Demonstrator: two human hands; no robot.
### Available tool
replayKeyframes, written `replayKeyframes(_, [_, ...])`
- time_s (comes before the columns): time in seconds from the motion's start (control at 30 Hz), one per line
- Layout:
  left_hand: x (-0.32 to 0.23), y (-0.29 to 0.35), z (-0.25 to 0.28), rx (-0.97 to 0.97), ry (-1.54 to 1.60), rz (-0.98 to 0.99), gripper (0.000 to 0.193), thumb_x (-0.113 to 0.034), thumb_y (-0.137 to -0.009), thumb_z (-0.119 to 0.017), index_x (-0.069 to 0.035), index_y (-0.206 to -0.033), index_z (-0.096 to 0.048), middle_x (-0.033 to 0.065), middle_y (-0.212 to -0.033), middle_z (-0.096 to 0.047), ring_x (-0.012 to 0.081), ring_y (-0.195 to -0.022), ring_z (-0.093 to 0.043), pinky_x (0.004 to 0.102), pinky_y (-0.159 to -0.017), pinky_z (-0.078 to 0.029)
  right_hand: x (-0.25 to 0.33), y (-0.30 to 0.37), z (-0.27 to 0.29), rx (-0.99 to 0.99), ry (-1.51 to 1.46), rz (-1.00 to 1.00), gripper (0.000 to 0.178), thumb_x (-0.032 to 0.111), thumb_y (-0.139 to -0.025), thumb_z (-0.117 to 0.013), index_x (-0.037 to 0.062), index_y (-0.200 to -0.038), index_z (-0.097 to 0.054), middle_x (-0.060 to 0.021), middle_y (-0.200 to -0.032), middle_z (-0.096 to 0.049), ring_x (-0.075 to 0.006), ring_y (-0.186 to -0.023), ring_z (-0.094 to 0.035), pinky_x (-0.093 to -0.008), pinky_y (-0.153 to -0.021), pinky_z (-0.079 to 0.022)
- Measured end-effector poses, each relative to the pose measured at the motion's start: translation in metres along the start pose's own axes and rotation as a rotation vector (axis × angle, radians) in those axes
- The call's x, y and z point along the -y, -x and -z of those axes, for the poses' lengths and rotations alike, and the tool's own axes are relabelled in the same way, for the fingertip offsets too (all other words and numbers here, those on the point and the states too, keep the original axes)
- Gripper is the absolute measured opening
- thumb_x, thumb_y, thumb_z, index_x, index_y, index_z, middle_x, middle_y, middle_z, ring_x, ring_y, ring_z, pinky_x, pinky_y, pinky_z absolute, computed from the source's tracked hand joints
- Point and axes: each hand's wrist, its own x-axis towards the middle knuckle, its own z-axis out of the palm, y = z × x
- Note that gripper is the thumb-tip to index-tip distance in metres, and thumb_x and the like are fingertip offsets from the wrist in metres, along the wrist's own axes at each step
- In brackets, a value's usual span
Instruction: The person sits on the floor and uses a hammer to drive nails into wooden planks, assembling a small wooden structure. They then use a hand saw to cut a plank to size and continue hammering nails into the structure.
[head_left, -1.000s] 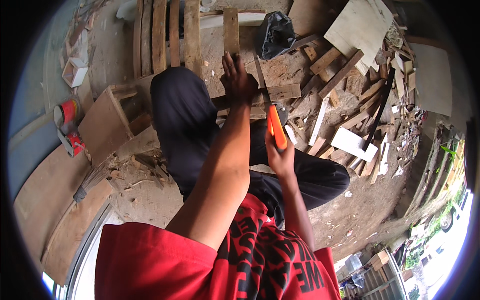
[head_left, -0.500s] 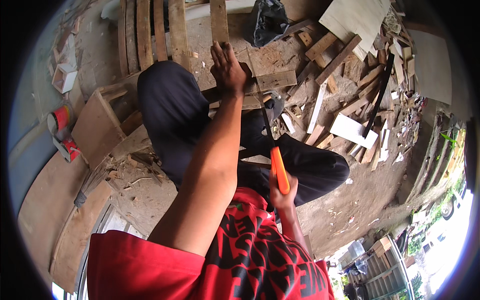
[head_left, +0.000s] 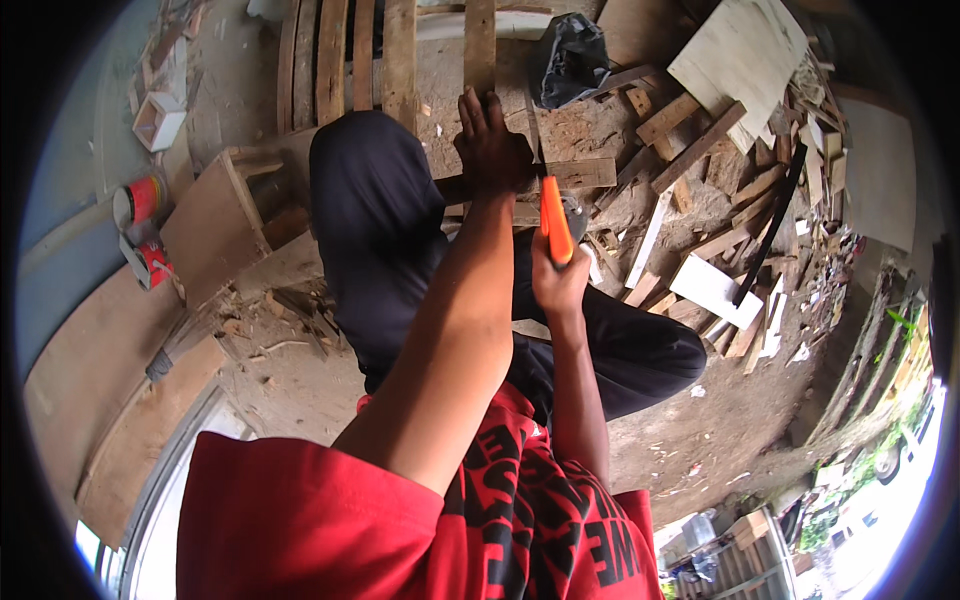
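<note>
My right hand (head_left: 561, 277) is wrapped round the orange handle of a handsaw (head_left: 555, 222). Its thin blade reaches away from me, across a short wooden board (head_left: 588, 173) lying crosswise in front of my legs. On that board, just left of the blade, my left hand (head_left: 492, 150) presses down with its fingers stretched out. Beneath the left palm the board's surface is hidden. Beyond the fingertips a longer plank (head_left: 480, 50) runs away from me.
Several planks (head_left: 330, 60) lie at the far left. A black plastic bag (head_left: 572, 62) stands beyond the board. To the right spread wood offcuts (head_left: 690, 150) and a pale plywood sheet (head_left: 740, 60). A wooden box (head_left: 215, 225) and red tins (head_left: 143, 200) are at left.
My right hand has pushed the handsaw forward, away from my body, so its handle is now close to the board. The left hand stays on the board; the whole view has shifted slightly.
</note>
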Motion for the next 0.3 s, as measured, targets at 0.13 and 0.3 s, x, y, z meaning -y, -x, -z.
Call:
replayKeyframes(0.13, [0.031,-0.005,-0.026,-0.168,-0.01,-0.06,0.068,-0.011,-0.08,-0.06,-0.006,-0.145,-0.041,0.0248,-0.158,-0.029,0.0401,-0.147,-0.03,0.0526,-0.099,-0.044,0.005,0.101,0.043,0.077,0.01,-0.036,0.014,0.009,-0.087,-0.064,0.0005,-0.077,-0.059,-0.0134,-0.061,-0.056,-0.0269,-0.047,-0.053,-0.0353,-0.051,-0.044])
replayKeyframes(0.3, [0.006,0.001,-0.01,-0.088,0.032,-0.041,0.073,-0.022,-0.08,-0.067,-0.009,-0.147,-0.041,0.0191,-0.161,-0.027,0.04,-0.149,-0.026,0.0541,-0.099,-0.044,0.01,0.2,0.092,0.024,0.106,-0.057,0.02,0.007,-0.088,-0.061,-0.0008,-0.104,-0.071,-0.0214,-0.081,-0.071,-0.0298,-0.08,-0.076,-0.0309,-0.069,-0.057])
